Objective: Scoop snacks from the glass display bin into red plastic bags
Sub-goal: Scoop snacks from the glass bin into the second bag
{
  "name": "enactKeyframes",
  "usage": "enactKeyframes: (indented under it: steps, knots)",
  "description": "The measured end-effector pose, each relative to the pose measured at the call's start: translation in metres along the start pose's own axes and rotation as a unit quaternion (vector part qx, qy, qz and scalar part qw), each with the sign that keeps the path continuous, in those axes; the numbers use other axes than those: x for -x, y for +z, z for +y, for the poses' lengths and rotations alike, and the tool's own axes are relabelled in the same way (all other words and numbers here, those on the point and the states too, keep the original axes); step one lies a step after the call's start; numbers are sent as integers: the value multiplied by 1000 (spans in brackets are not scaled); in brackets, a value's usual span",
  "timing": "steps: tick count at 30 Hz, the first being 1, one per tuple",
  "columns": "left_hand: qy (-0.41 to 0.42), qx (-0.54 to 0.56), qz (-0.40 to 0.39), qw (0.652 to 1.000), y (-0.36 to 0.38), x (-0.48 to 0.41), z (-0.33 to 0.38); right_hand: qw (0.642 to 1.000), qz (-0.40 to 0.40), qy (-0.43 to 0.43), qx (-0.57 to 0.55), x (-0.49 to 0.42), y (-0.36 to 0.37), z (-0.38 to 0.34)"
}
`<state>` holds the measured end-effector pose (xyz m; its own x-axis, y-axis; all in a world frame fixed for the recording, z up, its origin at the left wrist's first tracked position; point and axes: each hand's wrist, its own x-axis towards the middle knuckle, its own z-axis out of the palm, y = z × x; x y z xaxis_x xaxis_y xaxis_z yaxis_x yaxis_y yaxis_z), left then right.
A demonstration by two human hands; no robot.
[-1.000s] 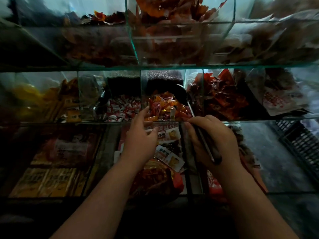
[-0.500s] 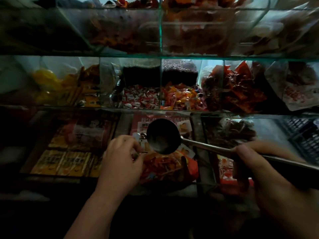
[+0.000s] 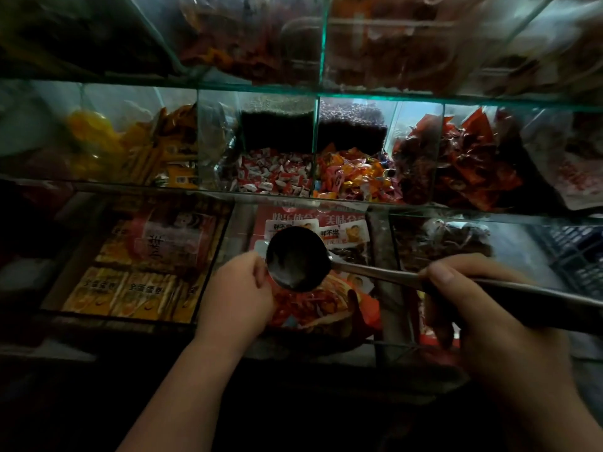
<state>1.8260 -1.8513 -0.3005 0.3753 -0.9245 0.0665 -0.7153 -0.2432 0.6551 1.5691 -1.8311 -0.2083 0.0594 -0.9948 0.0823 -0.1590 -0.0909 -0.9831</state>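
Really dim in here. The nearest bit, under both forearms, is just dark and I can't make out any surface. The right hand (image 3: 473, 308) is wrapped tight round the flat handle of a long dark metal ladle (image 3: 297, 259), thumb on top. The ladle's round shiny bowl hangs just over the mouth of a thin crinkly red plastic bag (image 3: 365, 308). The left hand (image 3: 238, 288) has its fingers curled in on the bag's left edge, knuckles right beside the bowl. There's a heap of orange-red wrapped snacks (image 3: 310, 305) in the bag. Can't tell if anything's in the bowl.

The bag sits in front of the bottom tier of a green-edged glass display case (image 3: 323, 44), at the middle compartment. That one holds flat packets with white printed labels (image 3: 346, 234). The compartment to the left has rows of flat yellow-orange sachets (image 3: 130, 288) with a red-labelled pack lying on top. To the right are lumpy dark brown snacks (image 3: 440, 243), and past that a blue plastic crate (image 3: 574, 256) shows through the glass.

Next tier up, left to right:
- glossy yellow things (image 3: 88, 132)
- orange stick packs (image 3: 169, 141)
- small red-and-white wrapped candies (image 3: 274, 174)
- shiny orange-yellow wrapped candies (image 3: 355, 182), with dark grainy stuff piled behind these and the red-and-white ones
- dark red foil packets (image 3: 463, 164)

The top tier is blurry: reddish-brown bagged snacks (image 3: 248, 37) behind the glass.
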Motion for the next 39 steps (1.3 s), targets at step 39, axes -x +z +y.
enactKeyframes:
  steps: [39]
  knots:
    - [29,196,-32,980,32,-38,39,977,98,76,175,-112,49,81]
